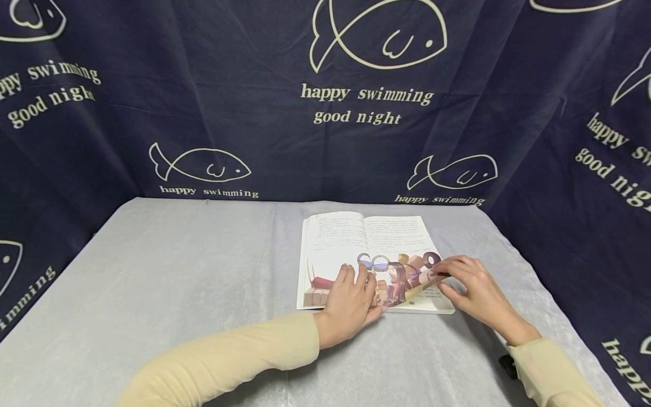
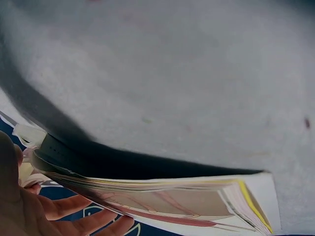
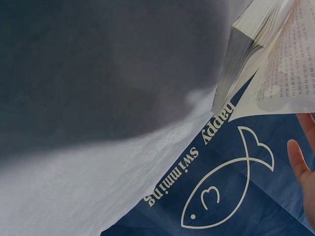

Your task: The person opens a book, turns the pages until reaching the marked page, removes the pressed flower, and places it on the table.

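An open book (image 1: 394,226) lies on the table, with printed text at the top of its pages and a coloured drawing of a long-haired figure across the lower half. My left hand (image 1: 351,302) rests on the lower part of the book near the spine, fingers stretched over the drawing. At the book's right edge, my right hand (image 1: 475,285) holds the edge of a raised page (image 1: 419,277). That page bends upward, and printed text shows beneath it. In the right wrist view the lifted page (image 3: 290,73) stands away from the page block; only part of the hand shows there.
A pale grey cloth covers the table (image 1: 203,271). Dark blue curtains (image 1: 280,141) with fish outlines and lettering hang behind and at both sides. A small black object (image 1: 507,366) sits at the right sleeve.
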`<state>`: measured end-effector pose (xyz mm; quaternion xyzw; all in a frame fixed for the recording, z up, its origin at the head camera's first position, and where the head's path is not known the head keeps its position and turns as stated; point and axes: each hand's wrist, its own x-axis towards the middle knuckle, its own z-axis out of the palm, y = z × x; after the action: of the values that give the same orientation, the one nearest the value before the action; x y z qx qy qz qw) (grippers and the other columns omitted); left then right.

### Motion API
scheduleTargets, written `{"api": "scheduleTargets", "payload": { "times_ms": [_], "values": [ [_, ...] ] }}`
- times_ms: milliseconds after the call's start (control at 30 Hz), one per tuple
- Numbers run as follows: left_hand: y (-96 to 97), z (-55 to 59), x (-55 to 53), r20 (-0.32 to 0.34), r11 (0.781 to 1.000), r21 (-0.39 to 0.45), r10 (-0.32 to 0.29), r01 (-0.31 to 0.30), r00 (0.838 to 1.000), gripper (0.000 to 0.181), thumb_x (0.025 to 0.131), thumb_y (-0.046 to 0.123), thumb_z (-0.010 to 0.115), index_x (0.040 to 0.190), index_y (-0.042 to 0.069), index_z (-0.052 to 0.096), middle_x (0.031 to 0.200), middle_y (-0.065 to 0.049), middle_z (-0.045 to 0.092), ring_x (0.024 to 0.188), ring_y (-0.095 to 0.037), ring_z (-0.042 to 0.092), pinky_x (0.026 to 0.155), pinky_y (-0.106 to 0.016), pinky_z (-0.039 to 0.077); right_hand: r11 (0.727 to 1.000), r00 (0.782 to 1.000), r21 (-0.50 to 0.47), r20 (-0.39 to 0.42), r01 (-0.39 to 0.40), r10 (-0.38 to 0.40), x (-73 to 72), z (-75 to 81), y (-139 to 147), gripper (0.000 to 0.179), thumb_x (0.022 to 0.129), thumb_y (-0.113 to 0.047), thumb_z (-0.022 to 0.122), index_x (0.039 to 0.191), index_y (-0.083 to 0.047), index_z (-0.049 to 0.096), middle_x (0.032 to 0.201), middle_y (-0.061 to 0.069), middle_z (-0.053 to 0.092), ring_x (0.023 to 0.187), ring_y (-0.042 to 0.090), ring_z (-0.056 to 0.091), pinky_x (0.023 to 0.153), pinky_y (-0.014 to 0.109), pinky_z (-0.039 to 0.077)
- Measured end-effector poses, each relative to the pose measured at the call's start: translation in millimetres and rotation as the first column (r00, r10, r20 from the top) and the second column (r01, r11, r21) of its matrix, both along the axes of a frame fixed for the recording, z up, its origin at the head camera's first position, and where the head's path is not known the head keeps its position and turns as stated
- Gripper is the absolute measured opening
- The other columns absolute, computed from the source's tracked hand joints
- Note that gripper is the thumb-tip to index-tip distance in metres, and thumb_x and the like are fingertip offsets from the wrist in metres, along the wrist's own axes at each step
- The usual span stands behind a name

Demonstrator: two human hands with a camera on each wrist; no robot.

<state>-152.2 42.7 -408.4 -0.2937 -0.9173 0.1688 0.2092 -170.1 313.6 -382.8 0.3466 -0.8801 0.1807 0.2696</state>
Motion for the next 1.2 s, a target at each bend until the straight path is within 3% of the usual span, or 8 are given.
{"api": "scheduleTargets", "payload": {
  "times_ms": [267, 500, 900, 1200],
  "values": [
    [2.0, -0.7, 0.3, -0.001, 1.0, -0.003, 0.0, 0.0, 1.0, 0.071, 0.087, 0.067, 0.024, 0.125, 0.013, 0.05, 0.127, -0.008, 0.051, 0.114, -0.027, 0.049, 0.099, -0.04, 0.033, 0.998, 0.999, -0.054, -0.045, -0.016, 0.014, -3.0, 3.3, -4, 0.023, 0.073, -0.014, 0.066, 0.094, -0.004, 0.067, 0.09, 0.005, 0.066, 0.092, 0.019, 0.053, 0.092, 0.022, 0.028],
    [4.1, -1.8, -2.4, -0.011, 1.0, 0.021, -0.009, 0.009, 1.0, 0.071, 0.087, 0.066, 0.025, 0.125, 0.012, 0.049, 0.125, -0.009, 0.052, 0.114, -0.028, 0.049, 0.099, -0.04, 0.034, 0.994, 0.994, -0.1, -0.103, -0.045, 0.035, -5.6, 5.7, -8, 0.027, 0.084, -0.027, 0.057, 0.094, -0.005, 0.068, 0.09, 0.004, 0.067, 0.091, 0.022, 0.055, 0.086, 0.029, 0.032],
    [6.7, -2.4, -6.1, -0.041, 0.999, 0.052, -0.015, 0.017, 0.999, 0.064, 0.088, 0.063, 0.028, 0.123, 0.014, 0.049, 0.12, -0.007, 0.055, 0.109, -0.026, 0.052, 0.095, -0.038, 0.036, 0.987, 0.992, -0.146, -0.117, -0.061, 0.044, -8.1, 6.8, -11, 0.03, 0.085, -0.031, 0.055, 0.095, -0.006, 0.068, 0.095, 0.007, 0.067, 0.093, 0.023, 0.056, 0.091, 0.023, 0.03],
    [7.0, 0.0, -7.4, -0.051, 0.988, 0.125, -0.089, 0.095, 0.995, 0.064, 0.089, 0.055, 0.038, 0.138, 0.015, 0.034, 0.133, -0.009, 0.046, 0.119, -0.028, 0.046, 0.096, -0.039, 0.038, 0.984, 0.992, -0.177, -0.126, -0.019, -0.003, -6.3, 7.4, -12, 0.05, 0.089, -0.045, 0.05, 0.108, 0.0, 0.064, 0.107, 0.013, 0.064, 0.098, 0.025, 0.054, 0.094, 0.021, 0.028]
  ]
}}
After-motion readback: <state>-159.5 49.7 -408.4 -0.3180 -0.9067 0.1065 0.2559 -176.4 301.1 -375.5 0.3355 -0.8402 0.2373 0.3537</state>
